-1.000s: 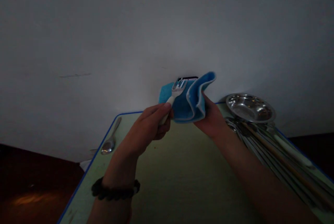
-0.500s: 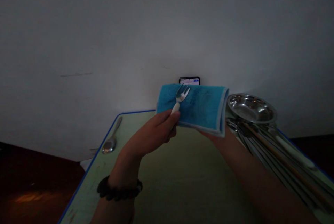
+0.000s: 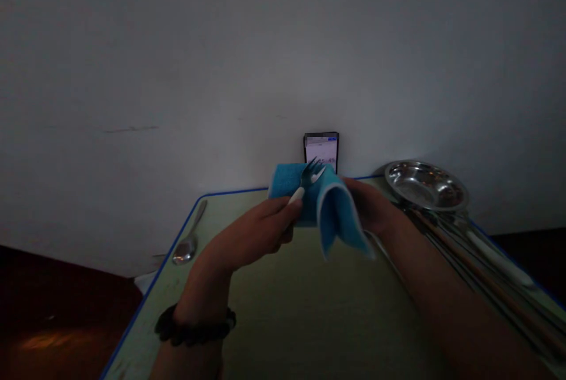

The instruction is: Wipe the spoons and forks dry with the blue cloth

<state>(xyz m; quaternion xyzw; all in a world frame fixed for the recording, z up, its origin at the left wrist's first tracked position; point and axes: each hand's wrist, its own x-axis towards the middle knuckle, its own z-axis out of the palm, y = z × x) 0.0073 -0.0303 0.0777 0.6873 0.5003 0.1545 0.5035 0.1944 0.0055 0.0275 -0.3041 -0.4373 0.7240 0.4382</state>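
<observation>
at the left of the frame a metal spoon (image 3: 184, 247) lies on the green counter (image 3: 305, 309), near its blue edge. right of it, the left forearm rises from the bottom edge, a dark beaded bracelet (image 3: 194, 327) round the wrist; the wrist bends so the left grip (image 3: 259, 223) points toward the centre.

that grip is closed round the pale handle of a fork (image 3: 306, 179) at mid-frame, tines up and leaning right, above the counter. the fork should be light and stiff, smooth enough to twist — the handle looks like the surest hold, clear of the tines.

behind and around the fork head sits a blue cloth (image 3: 286, 180), its right part drooping in a loose fold. it looks soft, limp and nearly weightless; a hold through several layers should suit it best. a phone (image 3: 319, 150) stands behind, against the wall (image 3: 221, 73).

the right forearm slants in from the lower right; the right grip (image 3: 374, 206) holds the cloth's right side — its fingertips are hidden. farther right are a metal bowl (image 3: 422, 191) and long utensils (image 3: 497, 259).
</observation>
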